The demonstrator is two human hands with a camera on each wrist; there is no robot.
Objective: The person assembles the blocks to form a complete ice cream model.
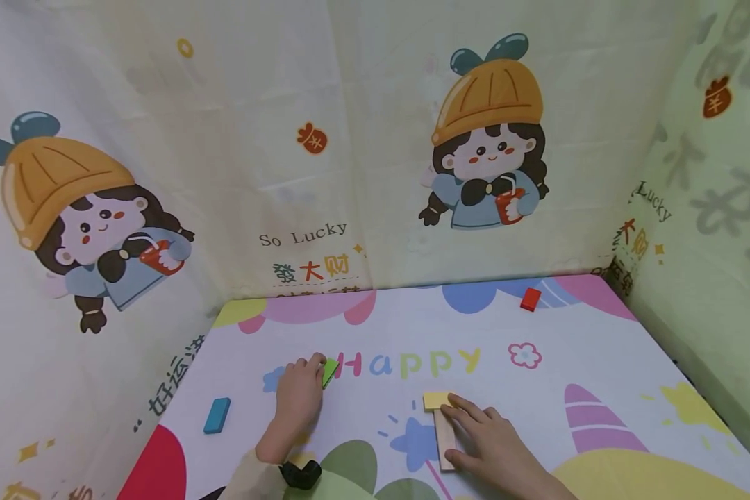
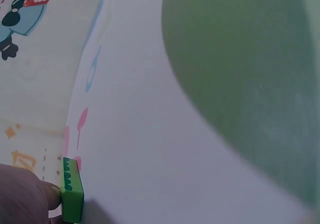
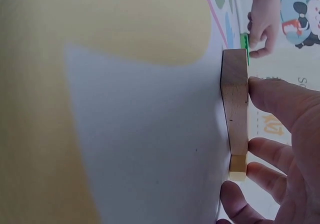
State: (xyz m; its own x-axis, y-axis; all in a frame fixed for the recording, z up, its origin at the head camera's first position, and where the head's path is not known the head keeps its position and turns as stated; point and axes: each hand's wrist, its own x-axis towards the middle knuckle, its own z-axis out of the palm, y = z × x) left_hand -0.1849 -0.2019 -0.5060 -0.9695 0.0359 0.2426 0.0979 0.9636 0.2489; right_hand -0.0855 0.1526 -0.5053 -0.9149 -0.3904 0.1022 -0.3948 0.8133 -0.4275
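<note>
Between the thumb and fingers of my left hand (image 1: 300, 394) is a green block (image 1: 330, 373), pinched beside the printed "H". In the left wrist view that green block (image 2: 72, 196) shows a darker scalloped pattern on one face. My right hand (image 1: 492, 444) lies with fingers spread and lightly bent over two blocks. Its thumb touches a long plain wooden block (image 3: 235, 104), and other fingertips rest on or near a yellow block (image 1: 434, 401). The yellow block lies crosswise against the far end of the wooden block.
A blue block (image 1: 217, 415) lies at the left of the printed tabletop (image 1: 387, 326). A red block (image 1: 530, 299) sits near the far edge, right of the middle. Printed cloth walls (image 1: 387, 167) rise behind and at both sides.
</note>
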